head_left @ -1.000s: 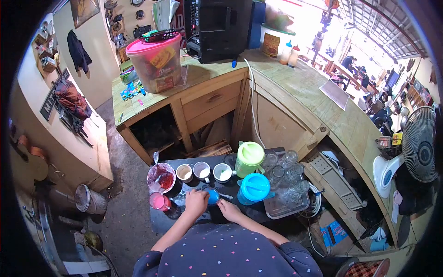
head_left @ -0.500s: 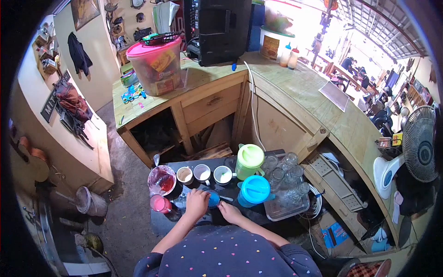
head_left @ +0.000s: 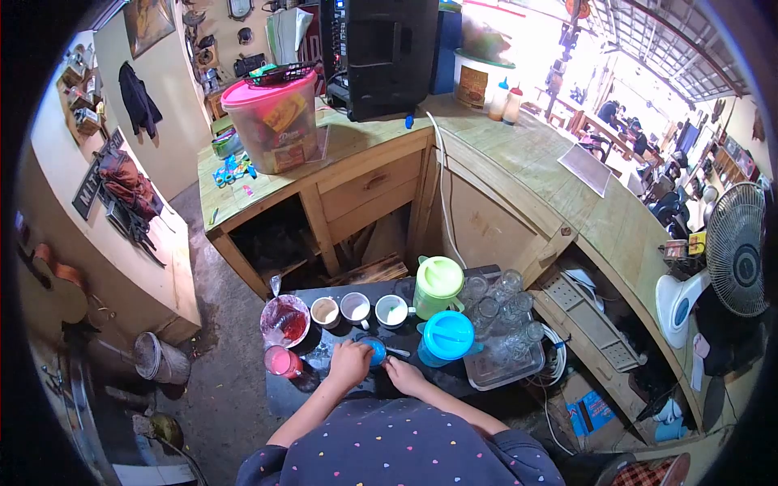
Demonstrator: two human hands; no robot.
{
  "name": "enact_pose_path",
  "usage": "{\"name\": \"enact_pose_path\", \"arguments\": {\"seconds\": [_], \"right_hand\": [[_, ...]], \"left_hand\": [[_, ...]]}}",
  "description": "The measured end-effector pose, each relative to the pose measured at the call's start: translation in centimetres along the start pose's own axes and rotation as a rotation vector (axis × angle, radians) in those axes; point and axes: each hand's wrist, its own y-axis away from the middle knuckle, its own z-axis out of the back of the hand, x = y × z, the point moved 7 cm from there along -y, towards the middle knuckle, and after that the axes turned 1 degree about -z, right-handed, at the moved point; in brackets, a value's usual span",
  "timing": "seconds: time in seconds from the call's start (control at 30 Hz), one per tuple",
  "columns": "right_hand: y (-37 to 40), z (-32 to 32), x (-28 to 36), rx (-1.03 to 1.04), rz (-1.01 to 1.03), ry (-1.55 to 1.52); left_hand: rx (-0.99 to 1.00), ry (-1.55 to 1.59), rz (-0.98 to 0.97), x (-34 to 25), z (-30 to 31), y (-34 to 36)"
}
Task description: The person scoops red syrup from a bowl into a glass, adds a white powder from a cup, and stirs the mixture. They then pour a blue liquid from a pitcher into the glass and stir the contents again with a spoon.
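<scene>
Here, your left hand (head_left: 350,362) curls its fingers round the blue cup (head_left: 376,351) on the dark table (head_left: 282,395), between pink glass (head_left: 281,361) and blue-lidded jug (head_left: 446,336), likely steadying it; right hand (head_left: 403,374) alongside, finger pose unclear.

The person wears a dark navy top (head_left: 405,445) of soft, plain-woven look, scattered all over with tiny heart-shaped spots in pink, yellow, pale blue and white. The spots are spread evenly, well apart from one another, and run on over both shoulders. The same printed cloth makes the left sleeve (head_left: 261,463) and the right sleeve (head_left: 523,447), which end partway down the arms in loose, rounded edges. Below them both forearms are uncovered, and the left grip (head_left: 350,364) and right grip (head_left: 403,374) are bare too. Any finer detail on the fingers or wrists is too small to tell.
</scene>
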Motion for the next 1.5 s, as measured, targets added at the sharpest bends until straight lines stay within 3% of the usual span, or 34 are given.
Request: {"name": "enact_pose_path", "arguments": {"seconds": [0.17, 0.27, 0.47, 0.57, 0.67, 0.77, 0.87, 0.97, 1.07, 1.17, 1.27, 1.37, 1.47, 1.5], "right_hand": [[0.0, 0.0, 0.1, 0.007, 0.01, -0.003], [0.0, -0.2, -0.3, -0.014, 0.03, -0.014], [0.0, -0.3, -0.3, -0.007, 0.027, 0.001], [-0.2, -0.4, -0.5, -0.018, 0.025, -0.009], [0.0, 0.0, 0.0, 0.012, 0.003, 0.006], [0.1, 0.2, 0.2, 0.033, -0.007, -0.001], [0.4, 0.0, 0.3, 0.038, 0.007, -0.012], [0.0, -0.3, -0.3, 0.01, 0.031, -0.016], [-0.1, -0.1, -0.1, 0.016, 0.016, -0.009], [0.0, 0.0, 0.1, 0.053, -0.019, 0.006], [-0.1, -0.4, -0.4, 0.027, 0.002, -0.006], [0.1, 0.2, 0.3, 0.02, 0.011, -0.011], [0.1, 0.1, 0.3, 0.024, 0.018, -0.013], [0.2, 0.2, 0.4, 0.023, 0.023, -0.014]], "left_hand": [[-0.135, -0.036, 0.002, -0.7, 2.2, -0.2], [0.051, -0.05, 0.03, 0.2, -0.2, 0.2], [-0.095, -0.004, -0.053, -0.9, 1.8, -0.5], [0.062, -0.088, 0.006, 0.1, -0.3, -0.2], [0.038, 0.095, -0.061, 0.6, -0.8, -0.5], [-0.079, 0.012, -0.04, -0.3, 2.0, -0.8], [0.063, -0.083, 0.021, 0.3, 0.8, -0.4], [0.163, 0.151, -0.021, 0.4, 0.3, -0.7], [0.01, 0.105, -0.024, -0.3, 2.7, -1.2], [0.111, -0.103, 0.013, 0.6, 0.7, -0.7], [0.169, 0.105, -0.008, 0.0, 0.8, -0.7], [-0.004, 0.106, -0.059, -0.3, 1.9, -1.0], [0.069, -0.153, 0.002, 0.1, 0.8, -0.5], [0.106, -0.064, -0.006, 0.2, 0.4, -0.5]]}}
